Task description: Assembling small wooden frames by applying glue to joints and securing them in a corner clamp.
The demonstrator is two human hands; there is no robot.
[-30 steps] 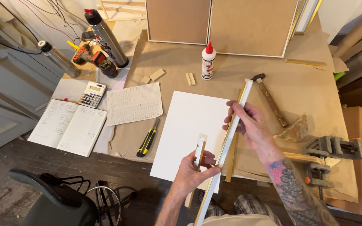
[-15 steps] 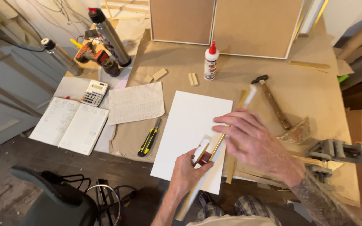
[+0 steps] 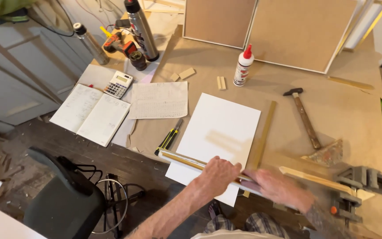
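The long frame moulding strip, pale on one face and gold along its edge, lies nearly level across the near edge of the white board, its left end reaching out past the board's corner. The left hand is closed around the strip near its middle, fingers wrapped over the top; the right hand is blurred with motion just beside it, and whether it clasps the strip or only slides along it cannot be told. As a judgement, the work looks early to midway: the strip is loose in the hands, not joined to anything, and the corner clamp at the right holds another pale length of moulding. A second gold strip rests along the board's right side. Further out on the brown paper-covered bench lie a wooden-handled hammer, a white glue bottle with red cap, small wood blocks, a yellow-and-black utility knife, an open notebook and a calculator.
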